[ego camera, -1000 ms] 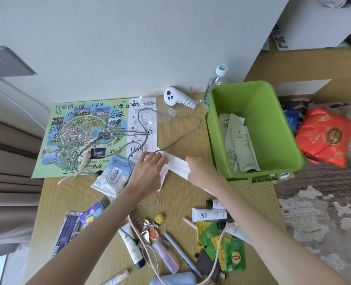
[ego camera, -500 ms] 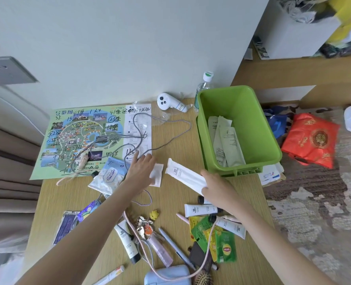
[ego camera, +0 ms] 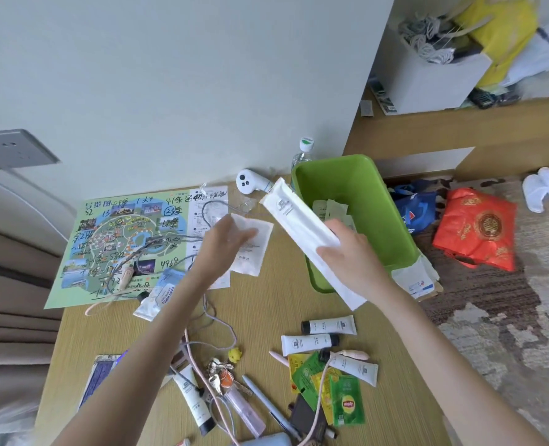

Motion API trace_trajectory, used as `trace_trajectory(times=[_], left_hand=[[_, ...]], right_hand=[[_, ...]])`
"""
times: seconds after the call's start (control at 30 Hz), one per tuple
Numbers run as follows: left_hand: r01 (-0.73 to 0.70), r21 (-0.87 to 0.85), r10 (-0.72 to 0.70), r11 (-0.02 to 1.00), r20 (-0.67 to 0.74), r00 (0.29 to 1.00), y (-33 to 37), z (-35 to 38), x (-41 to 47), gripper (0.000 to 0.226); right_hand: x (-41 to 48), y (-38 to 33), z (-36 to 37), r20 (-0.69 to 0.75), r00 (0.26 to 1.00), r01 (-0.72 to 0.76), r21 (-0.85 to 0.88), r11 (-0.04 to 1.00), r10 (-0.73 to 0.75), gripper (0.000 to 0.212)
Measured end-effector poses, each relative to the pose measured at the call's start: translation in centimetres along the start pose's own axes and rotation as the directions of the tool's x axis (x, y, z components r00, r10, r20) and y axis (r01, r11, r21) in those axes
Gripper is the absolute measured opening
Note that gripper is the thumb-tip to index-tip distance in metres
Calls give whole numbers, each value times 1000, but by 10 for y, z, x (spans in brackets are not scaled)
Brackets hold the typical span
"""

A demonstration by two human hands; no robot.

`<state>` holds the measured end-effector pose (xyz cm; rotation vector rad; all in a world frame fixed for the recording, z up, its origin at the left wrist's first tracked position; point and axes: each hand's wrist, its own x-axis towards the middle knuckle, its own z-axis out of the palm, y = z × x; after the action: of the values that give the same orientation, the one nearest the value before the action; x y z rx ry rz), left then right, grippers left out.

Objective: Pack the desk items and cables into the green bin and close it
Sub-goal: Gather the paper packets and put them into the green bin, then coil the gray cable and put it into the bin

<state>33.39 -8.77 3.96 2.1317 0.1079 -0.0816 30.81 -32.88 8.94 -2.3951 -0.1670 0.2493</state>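
Gripping long flat white packet [ego camera: 299,226], right hand [ego camera: 352,254]; left hand [ego camera: 225,249] pinching small white sachet [ego camera: 255,255].

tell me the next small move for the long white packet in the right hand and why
Probably carry the long white packet a little right and release it into the green bin. The right hand grips it in the air, tilted across the bin's left rim, and the bin stands open.

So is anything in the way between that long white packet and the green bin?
Nothing visible. The right hand holds the long white packet tilted across the left rim of the green bin; the bin is open, with only flat sachets inside. The left hand pinches a small white packet off to the left.
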Motion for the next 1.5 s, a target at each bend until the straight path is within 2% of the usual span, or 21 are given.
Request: trace_trajectory(times=[0.07, 0.17, 0.23, 0.3, 0.37, 0.43, 0.53, 0.63, 0.77, 0.87, 0.97, 1.07, 1.17, 1.27, 1.37, 1.5], left_hand=[[28, -132, -38, 991, -74, 997, 27, 2, 11, 31], [29, -319, -78, 947, -141, 987, 63, 17, 30, 20], [69, -387, -134, 919, -143, 981, 80, 33, 44, 10], [170, -429, -224, 887, -79, 971, 92, 51, 55, 19], [209, -388, -243, 898, -41, 969, 100, 69, 64, 26], [180, -291, -215, 940, -94, 972, 107, 86, 69, 23], [90, 5, -87, 996, -208, 974, 111, 107, 73, 19], [30, 295, 30, 955, -199, 980, 109, 126, 70, 24], [-63, 529, 100, 847, -42, 994, 106, 137, 71, 40], [-161, 451, 156, 878, 48, 987, 106, 124, 74, 45], [-157, 301, 180, 941, -51, 982, 103, 97, 75, 34], [-137, 259, 180, 956, -153, 972, 87, 63, 70, 21], [-36, 319, 103, 947, -196, 975, 54, 28, 57, 15], [112, 420, -30, 901, -198, 980, 10, 2, 35, 20], [238, 550, -200, 800, -128, 971, -35, -14, 11, 36], [352, 639, -462, 684, 6, 887, -82, -16, -21, 56]], right_hand=[[17, 6, -12, -117, 991, -57, 90, 994, 67, 17], [39, 20, -28, -279, 937, -158, 195, 968, 210, 19], [51, 33, -36, -310, 909, -234, 174, 957, 279, 26], [60, 46, -38, -274, 917, -280, 78, 957, 291, 32], [68, 57, -31, -218, 939, -274, -13, 962, 265, 31], [73, 62, -20, -166, 958, -235, 5, 972, 232, 36], [76, 71, -10, -129, 968, -213, 30, 977, 215, 46], [71, 84, -3, -75, 968, -244, -28, 969, 241, 52], [63, 90, -1, -86, 978, -197, -109, 974, 188, 48], [62, 82, -7, -171, 983, -96, -129, 987, 73, 51], [63, 65, -13, -238, 970, 17, -116, 993, -45, 44], [65, 41, -14, -273, 949, 128, -119, 985, -156, 38], [63, 16, -5, -265, 932, 220, -130, 967, -248, 38], [53, -7, 19, -210, 917, 308, -160, 938, -338, 39], [41, -24, 53, -119, 911, 374, -167, 912, -395, 42], [32, -27, 100, 68, 912, 411, -153, 899, -405, 36]])
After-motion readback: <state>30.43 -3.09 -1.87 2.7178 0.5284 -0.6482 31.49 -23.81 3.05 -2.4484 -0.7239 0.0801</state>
